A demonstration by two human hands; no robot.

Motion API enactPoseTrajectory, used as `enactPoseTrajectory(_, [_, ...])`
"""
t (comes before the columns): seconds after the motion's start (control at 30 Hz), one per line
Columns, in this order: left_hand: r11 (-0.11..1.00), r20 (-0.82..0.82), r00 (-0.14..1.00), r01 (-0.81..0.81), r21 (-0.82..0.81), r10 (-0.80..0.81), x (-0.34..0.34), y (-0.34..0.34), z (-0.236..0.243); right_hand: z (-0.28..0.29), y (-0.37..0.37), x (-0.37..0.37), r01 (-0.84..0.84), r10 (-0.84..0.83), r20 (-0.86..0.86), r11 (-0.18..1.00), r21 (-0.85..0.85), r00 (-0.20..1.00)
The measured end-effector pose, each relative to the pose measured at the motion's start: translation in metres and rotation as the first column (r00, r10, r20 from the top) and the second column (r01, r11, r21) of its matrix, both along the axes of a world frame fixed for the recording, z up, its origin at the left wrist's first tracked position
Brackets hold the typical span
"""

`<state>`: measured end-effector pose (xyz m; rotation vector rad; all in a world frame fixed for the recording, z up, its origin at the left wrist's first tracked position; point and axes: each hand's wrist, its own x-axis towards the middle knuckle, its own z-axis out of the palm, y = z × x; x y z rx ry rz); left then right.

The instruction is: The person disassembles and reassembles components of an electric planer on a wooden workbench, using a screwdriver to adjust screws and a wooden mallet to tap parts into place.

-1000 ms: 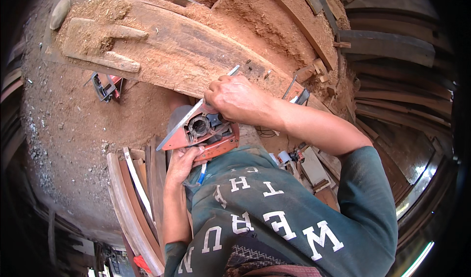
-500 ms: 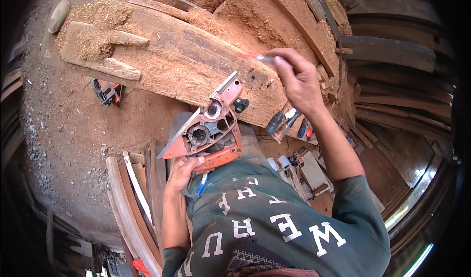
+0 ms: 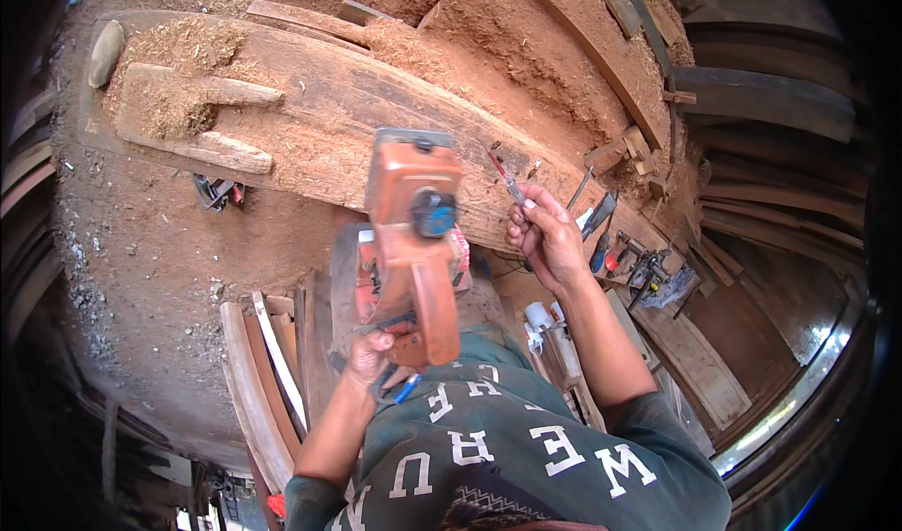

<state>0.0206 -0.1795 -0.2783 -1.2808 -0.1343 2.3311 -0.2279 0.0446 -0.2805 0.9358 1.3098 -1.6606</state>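
Note:
My left hand [image 3: 363, 360] is closed around the rear handle of an orange electric planer [image 3: 399, 188], held upright over my lap. Its dark blue knob now faces up, and the planer is a little smeared by motion. A blue-tipped cord end [image 3: 406, 389] hangs beside that hand. My right hand [image 3: 554, 240] pinches a thin screwdriver [image 3: 502, 168] with a clear handle and a red shaft, its tip pointing up and left over the workbench board. The screwdriver and the planer are apart.
A long wooden board [image 3: 324, 99] strewn with sawdust spans the far side, with a forked wooden piece [image 3: 235, 92] and a stone [image 3: 107, 54] at its left end. Hand tools [image 3: 601, 216] lie right of my right hand. Another power tool [image 3: 216, 193] sits on the ground. Planks [image 3: 780, 89] are stacked at right.
The planer has been turned in my left hand, from its open, hollow side to its knob side. My right hand, with the screwdriver, has come lower and closer to me.

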Motion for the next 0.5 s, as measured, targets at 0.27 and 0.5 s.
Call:
enactPoseTrajectory(0.27, [0.938, 0.017, 0.973, -0.228, 0.261, 0.232, 0.003, 0.012, -0.028, 0.006, 0.014, 0.019, -0.004, 0.006, -0.051, 1.0, 0.023, 0.999])
enactPoseTrajectory(0.5, [0.846, -0.127, 0.974, 0.094, -0.525, -0.187, -0.05, 0.01, -0.001, 0.028, 0.038, 0.023, -0.033, 0.024, -0.2, 0.999, -0.042, 0.98])
